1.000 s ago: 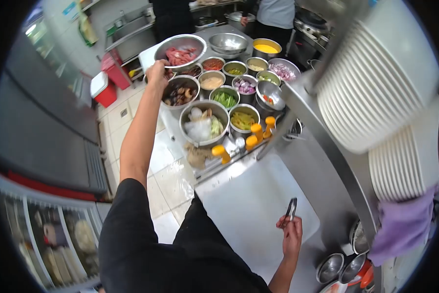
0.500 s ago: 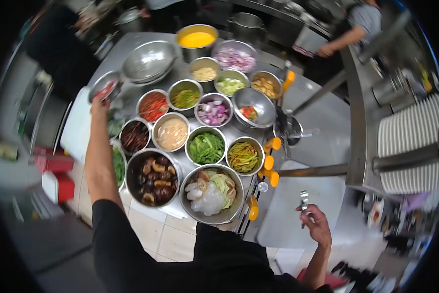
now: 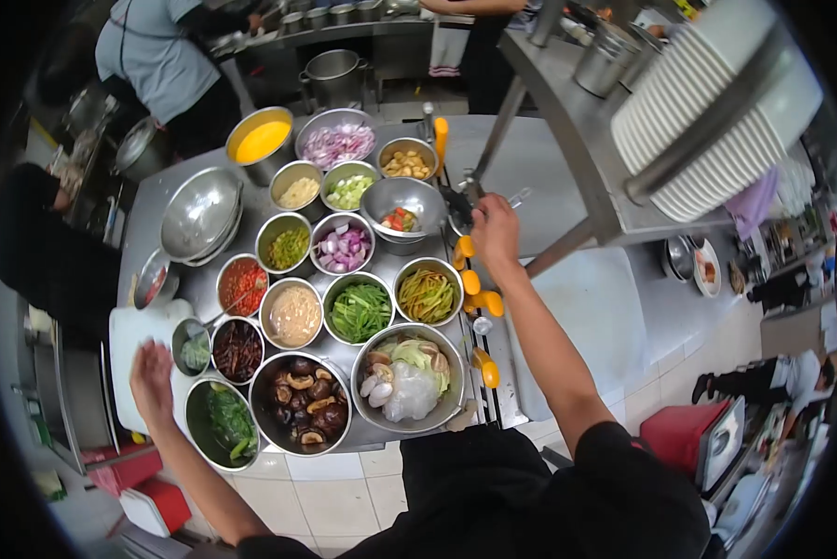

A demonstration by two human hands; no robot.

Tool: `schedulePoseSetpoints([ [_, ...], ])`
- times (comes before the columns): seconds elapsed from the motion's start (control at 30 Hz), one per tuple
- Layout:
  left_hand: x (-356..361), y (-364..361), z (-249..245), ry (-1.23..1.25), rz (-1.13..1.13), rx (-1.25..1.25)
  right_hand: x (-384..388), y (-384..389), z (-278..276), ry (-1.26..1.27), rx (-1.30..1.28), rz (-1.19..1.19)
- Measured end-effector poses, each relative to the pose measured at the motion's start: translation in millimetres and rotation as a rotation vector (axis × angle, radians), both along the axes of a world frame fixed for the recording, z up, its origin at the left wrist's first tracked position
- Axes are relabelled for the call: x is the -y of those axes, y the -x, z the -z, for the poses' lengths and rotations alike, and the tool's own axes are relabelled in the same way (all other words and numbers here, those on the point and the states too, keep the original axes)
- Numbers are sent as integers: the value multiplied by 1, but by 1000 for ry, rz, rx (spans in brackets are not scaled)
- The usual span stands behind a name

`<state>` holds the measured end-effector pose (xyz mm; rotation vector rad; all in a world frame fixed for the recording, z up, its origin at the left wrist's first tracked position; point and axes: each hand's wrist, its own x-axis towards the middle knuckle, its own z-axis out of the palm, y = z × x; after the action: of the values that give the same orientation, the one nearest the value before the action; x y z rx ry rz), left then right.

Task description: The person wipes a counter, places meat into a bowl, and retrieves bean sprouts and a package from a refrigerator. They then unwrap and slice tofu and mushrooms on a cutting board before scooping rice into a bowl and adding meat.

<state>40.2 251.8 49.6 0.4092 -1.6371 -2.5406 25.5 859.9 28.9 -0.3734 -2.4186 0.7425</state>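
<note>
"Gripping anything, that right hand [image 3: 496,231]?"

"Yes, its fingers are curled nearly closed on a slim grey metal utensil [image 3: 474,189], just right of the shallow, shiny, round steel bowl of diced red and green pieces [image 3: 379,197]. The hand hides part of it, so I can't tell its exact kind."

"What's near it?"

"A line of orange-capped bottles [image 3: 471,282], right of the bowl and closer to the person."

"And the left hand [image 3: 151,380]?"

"Well left of the bowl and closer to the person, fingers loosely extended, with nothing that I can see in its grasp. The fingertips are blurred."

"Over what?"

"A white plastic cutting board [image 3: 129,326], far left of the bowl; I can't tell whether they touch. Between board and bowl, just beside the hand, stands a small round steel pot of pale green leaves [image 3: 183,330]."
</note>
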Motion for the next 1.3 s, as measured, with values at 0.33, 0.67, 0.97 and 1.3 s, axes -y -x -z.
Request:
schedulePoseSetpoints([
  [0.33,-123,-150,-44,164,196,7,-9,25,19,103,443,244],
  [0.67,-272,-165,-43,183,586,-17,34,-26,7,186,53,-185],
  [0.97,-506,-154,-20,215,1187,-58,-52,-337,6,255,-80,100],
  [1.3,-931,-171,5,628,1421,-124,-166,-609,111,510,235,1066],
])
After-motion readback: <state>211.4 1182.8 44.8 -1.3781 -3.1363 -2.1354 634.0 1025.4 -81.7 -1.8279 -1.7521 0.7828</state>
